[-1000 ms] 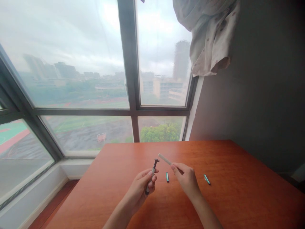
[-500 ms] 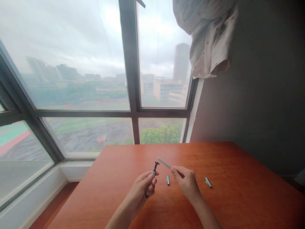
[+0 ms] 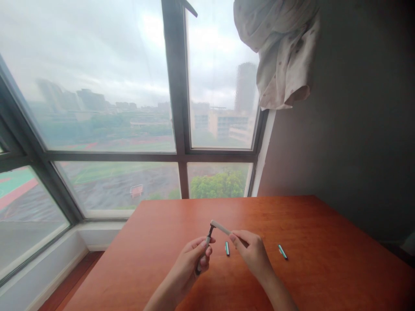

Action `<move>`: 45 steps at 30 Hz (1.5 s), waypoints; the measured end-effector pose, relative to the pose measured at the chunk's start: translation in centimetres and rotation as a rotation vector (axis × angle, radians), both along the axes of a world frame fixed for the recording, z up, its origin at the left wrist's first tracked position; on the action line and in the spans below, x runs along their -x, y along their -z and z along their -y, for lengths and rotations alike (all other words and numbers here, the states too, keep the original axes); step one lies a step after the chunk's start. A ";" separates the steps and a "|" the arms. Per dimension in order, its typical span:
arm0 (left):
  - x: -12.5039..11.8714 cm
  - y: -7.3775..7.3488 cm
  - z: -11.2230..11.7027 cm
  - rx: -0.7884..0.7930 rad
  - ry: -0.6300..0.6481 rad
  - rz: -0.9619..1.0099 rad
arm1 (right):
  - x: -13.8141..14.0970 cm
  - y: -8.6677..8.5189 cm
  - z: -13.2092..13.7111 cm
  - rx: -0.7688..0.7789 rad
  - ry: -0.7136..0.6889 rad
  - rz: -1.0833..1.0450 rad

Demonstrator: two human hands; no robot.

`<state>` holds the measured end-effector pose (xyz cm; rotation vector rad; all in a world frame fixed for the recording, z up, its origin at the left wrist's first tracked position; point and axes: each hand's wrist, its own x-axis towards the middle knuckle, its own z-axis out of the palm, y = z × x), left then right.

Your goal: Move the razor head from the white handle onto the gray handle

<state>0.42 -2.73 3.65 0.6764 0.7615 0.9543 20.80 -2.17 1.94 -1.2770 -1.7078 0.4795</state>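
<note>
My left hand [image 3: 194,258] is wrapped around a black and grey razor handle [image 3: 208,240] with its narrow head end pointing up and away. Between the fingertips of my right hand [image 3: 251,250] is a slim pale stick [image 3: 221,227], slanting up to the left. The stick's far tip meets or overlaps the head end of the razor handle; actual contact cannot be made out. A small teal and black razor cartridge [image 3: 227,249] lies on the table between my hands. To the right of my right hand rests another teal and black razor cartridge [image 3: 282,252].
Both hands are above a reddish-brown wooden table [image 3: 324,285]. Beyond its far edge stands a large window with a dark frame [image 3: 183,129]. A bunched, spotted curtain [image 3: 282,65] hangs at the upper right, beside a grey wall [image 3: 340,129].
The pale stick's tip has come from just beside the razor handle's head onto it or in front of it. My right hand has shifted slightly left. The cartridges stay on the table.
</note>
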 end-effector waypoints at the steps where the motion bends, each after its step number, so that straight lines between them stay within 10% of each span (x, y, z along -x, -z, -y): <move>1: 0.0 0.0 0.0 0.000 0.005 0.001 | 0.0 0.0 0.0 0.006 -0.008 0.005; 45: 0.2 0.1 -0.1 0.018 -0.004 0.011 | 0.0 -0.2 0.2 0.037 0.028 0.041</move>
